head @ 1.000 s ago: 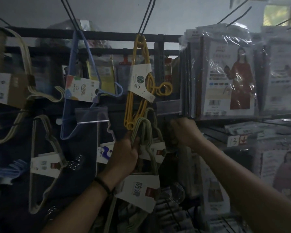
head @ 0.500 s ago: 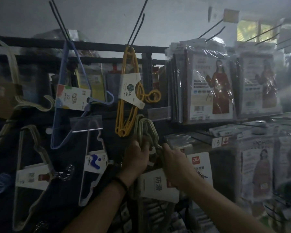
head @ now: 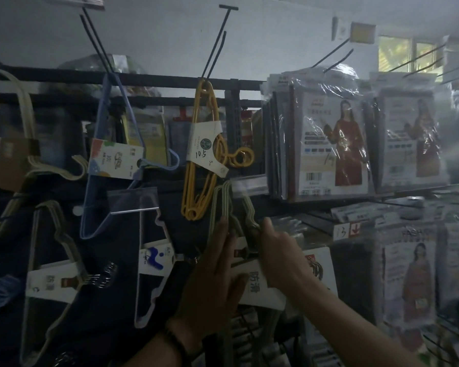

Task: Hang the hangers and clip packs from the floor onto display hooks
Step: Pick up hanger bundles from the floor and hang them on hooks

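Observation:
A bundle of grey-green hangers [head: 224, 202] with a white label card [head: 260, 287] hangs in the middle of the dark display rack, just below the yellow hangers [head: 199, 160]. My left hand [head: 217, 274] lies flat against the bundle with straight fingers pointing up, the fingertips on the wires. My right hand [head: 278, 250] reaches in from the right and grips the bundle's right shoulder near its bend. The hook that carries the bundle is hidden behind a clear tag holder [head: 249, 185].
Blue hangers [head: 109, 154], cream hangers [head: 24, 128], a white hanger pack [head: 154, 260] and a grey pack [head: 51, 260] hang to the left. Plastic-wrapped garment packs [head: 329, 144] fill the right. Long bare hooks [head: 215, 43] jut out above.
My left hand has loosened its grip on the hangers and now lies flat. My right hand came left from the rack onto the bundle. The view has tilted upward.

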`<act>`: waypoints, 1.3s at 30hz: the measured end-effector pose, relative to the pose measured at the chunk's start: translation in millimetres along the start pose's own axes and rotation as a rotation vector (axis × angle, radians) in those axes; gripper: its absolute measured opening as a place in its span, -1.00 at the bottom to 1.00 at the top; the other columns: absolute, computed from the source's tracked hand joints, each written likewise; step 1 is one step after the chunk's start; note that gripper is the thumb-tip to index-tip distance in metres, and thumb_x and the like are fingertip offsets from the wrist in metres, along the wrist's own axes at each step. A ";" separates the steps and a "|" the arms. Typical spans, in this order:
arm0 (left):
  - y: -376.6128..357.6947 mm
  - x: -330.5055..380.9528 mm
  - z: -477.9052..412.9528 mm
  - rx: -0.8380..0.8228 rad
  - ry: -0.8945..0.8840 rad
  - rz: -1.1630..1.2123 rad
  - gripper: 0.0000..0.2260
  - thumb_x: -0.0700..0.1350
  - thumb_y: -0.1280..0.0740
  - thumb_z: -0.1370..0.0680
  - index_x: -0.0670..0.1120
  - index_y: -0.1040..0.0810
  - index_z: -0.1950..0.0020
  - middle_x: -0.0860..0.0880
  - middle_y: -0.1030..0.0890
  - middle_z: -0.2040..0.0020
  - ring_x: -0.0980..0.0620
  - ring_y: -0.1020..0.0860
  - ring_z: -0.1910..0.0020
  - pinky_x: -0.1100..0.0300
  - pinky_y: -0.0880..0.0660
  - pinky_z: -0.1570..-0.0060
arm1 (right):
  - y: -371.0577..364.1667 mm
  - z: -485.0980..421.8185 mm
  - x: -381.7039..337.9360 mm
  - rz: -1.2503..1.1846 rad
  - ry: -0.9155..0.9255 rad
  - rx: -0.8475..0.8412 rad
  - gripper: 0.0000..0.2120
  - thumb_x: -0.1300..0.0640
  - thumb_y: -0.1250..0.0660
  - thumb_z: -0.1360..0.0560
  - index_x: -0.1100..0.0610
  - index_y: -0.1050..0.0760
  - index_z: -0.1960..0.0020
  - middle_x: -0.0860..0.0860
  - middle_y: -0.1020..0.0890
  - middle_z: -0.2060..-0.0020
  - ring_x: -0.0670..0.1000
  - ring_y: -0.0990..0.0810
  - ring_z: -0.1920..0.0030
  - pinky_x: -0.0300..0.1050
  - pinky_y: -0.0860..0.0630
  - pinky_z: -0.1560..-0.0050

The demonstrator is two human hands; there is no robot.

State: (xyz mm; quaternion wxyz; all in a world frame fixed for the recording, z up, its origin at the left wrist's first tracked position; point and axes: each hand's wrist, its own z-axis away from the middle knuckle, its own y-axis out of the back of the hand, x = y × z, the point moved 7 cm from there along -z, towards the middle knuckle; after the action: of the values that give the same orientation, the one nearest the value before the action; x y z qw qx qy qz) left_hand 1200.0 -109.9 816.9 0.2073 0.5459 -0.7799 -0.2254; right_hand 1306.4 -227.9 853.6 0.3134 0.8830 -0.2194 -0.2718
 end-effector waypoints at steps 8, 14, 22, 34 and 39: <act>-11.6 3.3 -2.2 -0.017 -0.026 -0.089 -0.31 0.16 -0.24 -0.71 -0.06 0.01 -0.71 0.00 0.27 -0.71 0.17 0.07 -0.68 0.15 -0.31 -0.53 | -4.6 -0.3 18.6 0.019 0.020 0.142 -0.84 0.03 -0.18 -0.68 0.01 -0.27 -0.22 -0.03 -0.57 0.30 -0.10 -0.61 0.41 -0.16 -0.62 0.39; -19.8 -4.3 0.6 -0.093 -0.001 -0.169 -0.26 0.18 -0.22 -0.69 -0.01 0.12 -0.71 0.05 0.33 -0.69 0.04 0.19 -0.70 -0.01 -0.17 -0.62 | -18.6 -0.7 28.2 0.016 0.021 0.216 -0.84 0.09 -0.23 -0.67 0.08 -0.31 -0.21 -0.03 -0.60 0.25 -0.09 -0.56 0.40 -0.25 -0.51 0.43; -14.4 -6.5 -7.8 -0.064 -0.033 -0.162 -0.26 0.10 -0.31 -0.68 -0.03 0.04 -0.72 0.02 0.25 -0.71 0.03 0.11 -0.70 0.14 -0.08 -0.59 | -10.4 -5.5 24.2 0.020 0.111 0.374 -0.84 -0.01 -0.16 -0.68 0.08 -0.31 -0.07 -0.07 -0.52 0.41 -0.08 -0.45 0.55 -0.19 -0.41 0.59; -35.9 -34.5 -17.3 -0.173 0.111 -0.159 -0.21 0.18 -0.27 -0.68 0.12 0.22 -0.69 0.22 0.45 -0.62 0.24 0.34 -0.63 0.24 0.03 -0.61 | -53.0 -38.7 40.9 0.027 -0.104 0.043 -0.95 0.05 -0.13 -0.71 -0.05 -0.32 -0.15 0.03 -0.63 0.10 0.04 -0.64 0.20 0.06 -0.67 0.20; -43.5 -70.6 -20.7 -0.337 0.197 -0.238 -0.22 0.24 -0.21 -0.66 0.07 0.18 -0.71 0.11 0.36 -0.67 0.10 0.26 -0.67 0.07 -0.01 -0.66 | -72.5 -72.3 26.4 0.028 -0.098 -0.021 -0.77 0.09 -0.02 -0.74 0.11 -0.39 -0.30 0.18 -0.60 -0.16 0.11 -0.65 -0.03 0.04 -0.62 0.00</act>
State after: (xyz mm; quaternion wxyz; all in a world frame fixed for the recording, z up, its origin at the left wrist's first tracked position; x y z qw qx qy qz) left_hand 1267.3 -59.0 803.1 0.3424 0.6113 -0.6373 -0.3209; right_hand 1386.7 -160.0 843.2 0.3154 0.8621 -0.2440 -0.3127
